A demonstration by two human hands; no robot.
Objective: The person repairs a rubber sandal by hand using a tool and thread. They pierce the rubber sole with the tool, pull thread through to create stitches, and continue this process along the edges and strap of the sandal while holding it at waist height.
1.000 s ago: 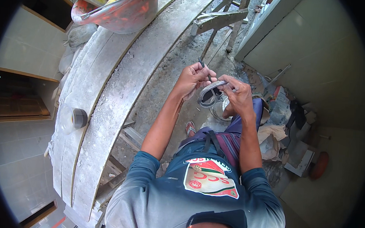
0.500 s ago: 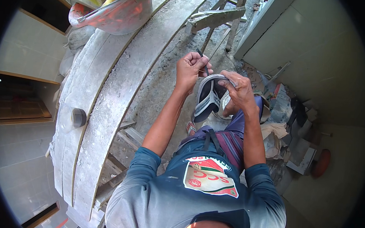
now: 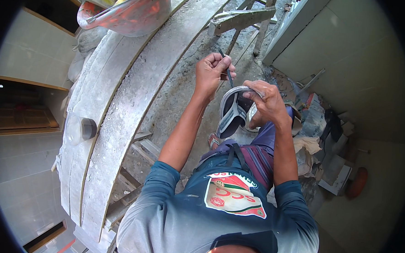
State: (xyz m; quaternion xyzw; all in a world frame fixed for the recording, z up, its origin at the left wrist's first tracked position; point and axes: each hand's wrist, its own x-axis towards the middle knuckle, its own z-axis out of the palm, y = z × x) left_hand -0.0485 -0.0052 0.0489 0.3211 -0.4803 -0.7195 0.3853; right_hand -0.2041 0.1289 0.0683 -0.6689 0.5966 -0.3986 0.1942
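My left hand point(image 3: 212, 72) pinches a thin dark pointed tool point(image 3: 225, 67), its tip at the toe end of a grey flip-flop sandal point(image 3: 233, 113). My right hand point(image 3: 264, 101) grips the sandal's upper edge and holds it upright with the dark straps facing me. Both hands are close together above a dusty concrete floor point(image 3: 176, 102). A foot in another sandal point(image 3: 213, 141) shows below my hands.
A long curved grey moulding point(image 3: 121, 104) runs from upper right to lower left beside me. A small round tub point(image 3: 79, 129) sits on it, and a plastic bag with an orange lump point(image 3: 126, 15) lies at its top end. Rubble and scraps point(image 3: 321, 132) lie to the right by a pale wall.
The sandal has turned from nearly flat to upright with its straps facing me. My left hand has lifted slightly, and the thin tool now shows between its fingers.
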